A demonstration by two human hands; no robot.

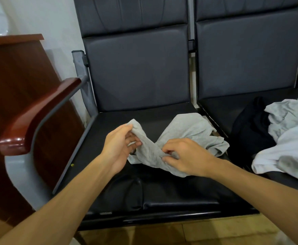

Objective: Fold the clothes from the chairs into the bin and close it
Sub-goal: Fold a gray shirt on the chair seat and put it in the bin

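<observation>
Black chair seat, middle: grey garment, twisted. Left hand pinches one end, right hand pinches the middle. Untwist and flatten before folding. Neighbouring seat: heap of clothes. Bin unseen.

Garment on one chair seat, pile of clothes on the next seat.
The left hand pinches the garment's left end and the right hand its middle. The pile lies right of the right hand. The armrest stands left of the left hand, with a cabinet beyond it.
</observation>
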